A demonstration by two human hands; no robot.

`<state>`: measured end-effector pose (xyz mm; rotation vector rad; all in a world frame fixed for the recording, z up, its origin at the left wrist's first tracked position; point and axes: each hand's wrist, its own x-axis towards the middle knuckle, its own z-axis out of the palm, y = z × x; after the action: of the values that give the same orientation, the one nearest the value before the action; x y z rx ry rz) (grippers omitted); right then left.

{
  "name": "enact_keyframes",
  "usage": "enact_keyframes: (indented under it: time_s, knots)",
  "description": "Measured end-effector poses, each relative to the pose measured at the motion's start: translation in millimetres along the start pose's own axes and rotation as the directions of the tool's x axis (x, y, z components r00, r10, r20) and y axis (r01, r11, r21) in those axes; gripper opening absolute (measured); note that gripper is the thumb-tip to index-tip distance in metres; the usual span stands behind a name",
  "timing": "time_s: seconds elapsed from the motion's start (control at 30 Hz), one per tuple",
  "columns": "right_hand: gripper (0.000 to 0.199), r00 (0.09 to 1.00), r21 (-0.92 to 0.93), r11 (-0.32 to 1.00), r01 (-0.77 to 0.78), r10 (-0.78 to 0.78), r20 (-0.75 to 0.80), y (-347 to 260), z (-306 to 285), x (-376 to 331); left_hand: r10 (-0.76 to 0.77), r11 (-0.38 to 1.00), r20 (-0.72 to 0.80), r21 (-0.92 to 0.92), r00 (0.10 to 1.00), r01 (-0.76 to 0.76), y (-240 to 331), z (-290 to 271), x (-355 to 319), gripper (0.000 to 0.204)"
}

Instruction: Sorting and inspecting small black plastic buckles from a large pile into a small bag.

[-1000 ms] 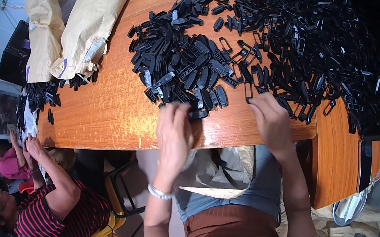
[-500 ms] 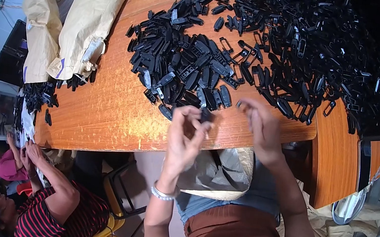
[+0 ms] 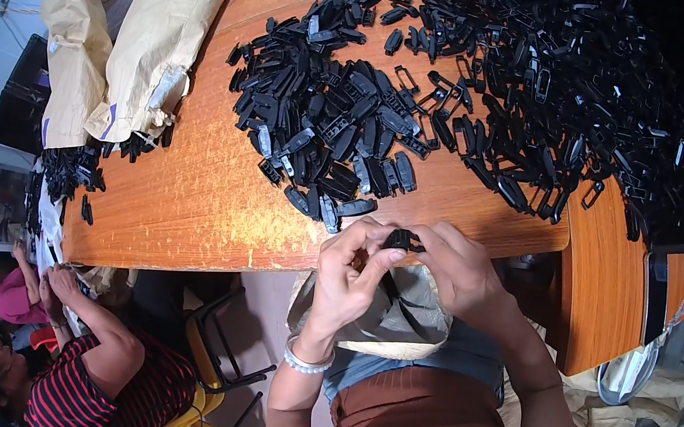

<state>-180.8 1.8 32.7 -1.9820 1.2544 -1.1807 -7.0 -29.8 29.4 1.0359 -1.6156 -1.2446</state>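
Between my two hands, just over the table's front edge, is a small black plastic piece [image 3: 401, 241]. My left hand [image 3: 344, 277], with a beaded bracelet at the wrist, pinches its left side between thumb and fingers. Fingers of my right hand [image 3: 463, 274] close on its right end, partly covering it. Right beyond my hands lies a heap of elongated solid black plastic pieces [image 3: 314, 109], a few with shiny grey faces. Farther right spreads a bigger heap of black pieces [image 3: 561, 96], many of them open, frame-like loops.
Below my hands an open lined paper sack [image 3: 407, 338] rests at my lap. Tall paper sacks [image 3: 166, 21] stand on the wooden table [image 3: 192, 188] at left, beside more black pieces [image 3: 68, 172]. Two other people sit at lower left, near a yellow chair [image 3: 191, 410].
My right hand has come down and left from beside the frame heap to meet my left hand at the black piece. My left hand has shifted slightly right and nearer me.
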Motion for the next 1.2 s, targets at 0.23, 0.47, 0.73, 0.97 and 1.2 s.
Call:
enact_keyframes:
  time_s: [0.23, 0.47, 0.73, 0.97, 1.2]
  knots:
    - [0.034, 0.978, 0.069, 0.998, 0.001, 0.013, -0.207, -7.5, 10.1, 1.7, -0.164, 0.962, -0.168, -0.246, 0.972, 0.120, 1.3, 28.7, -6.8, 0.023]
    - [0.028, 0.944, 0.755, 0.630, -0.179, 0.328, -0.049, 9.1, 13.1, -18.2, -0.295, 0.735, 0.042, -0.628, 0.955, 0.255, -5.5, 18.0, -19.0, 0.028]
    - [0.006, 0.982, -0.069, 0.997, -0.028, 0.014, -0.186, 44.6, -3.1, 28.7, -0.330, 0.452, 0.088, -0.859, 0.940, 0.239, -12.6, 2.9, -17.9, 0.037]
    - [0.011, 0.951, -0.687, 0.691, -0.224, 0.001, -0.309, 89.3, -2.0, 73.4, 0.079, 0.890, -0.107, 0.456, 0.991, -0.022, -21.7, -19.5, 15.3, 0.004]
    - [0.013, 0.885, -0.013, 0.946, -0.323, 0.298, -0.357, 53.6, -2.9, 60.9, 0.207, 0.433, 0.079, 0.886, 0.975, -0.164, -25.6, -14.1, 20.8, 0.018]
